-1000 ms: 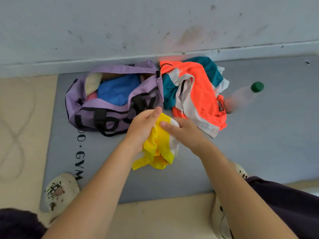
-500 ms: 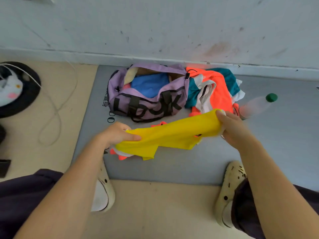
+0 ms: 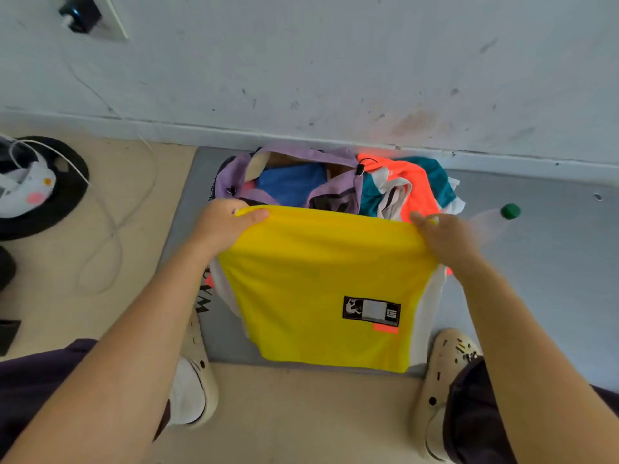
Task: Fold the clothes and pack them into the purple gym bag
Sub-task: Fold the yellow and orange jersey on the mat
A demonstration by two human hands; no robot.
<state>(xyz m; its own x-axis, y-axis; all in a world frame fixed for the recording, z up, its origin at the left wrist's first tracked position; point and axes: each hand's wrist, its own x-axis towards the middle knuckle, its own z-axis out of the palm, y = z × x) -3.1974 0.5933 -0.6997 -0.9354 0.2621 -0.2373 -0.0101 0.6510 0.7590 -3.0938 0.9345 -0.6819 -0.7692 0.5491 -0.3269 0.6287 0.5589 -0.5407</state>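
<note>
A yellow garment (image 3: 321, 283) with white sides and a black patch hangs spread flat in front of me. My left hand (image 3: 224, 226) pinches its top left corner and my right hand (image 3: 442, 236) pinches its top right corner. Behind it the purple gym bag (image 3: 338, 187) lies open against the wall, with a blue cloth (image 3: 291, 184) inside. To the bag's right sits a heap of orange, teal and white clothes (image 3: 412, 185). The garment hides the bag's front.
The grey gym mat (image 3: 536, 262) lies along the wall. A clear bottle with a green cap (image 3: 509, 211) lies on it at the right. My two pale clogs (image 3: 449, 380) stand at the mat's near edge. A white cable (image 3: 110, 229) and a black round base (image 3: 67, 195) are at the left.
The yellow garment was bunched between both hands, then pulled out sideways; now it hangs open and flat. My hands moved apart and up, and the view tilted toward the wall.
</note>
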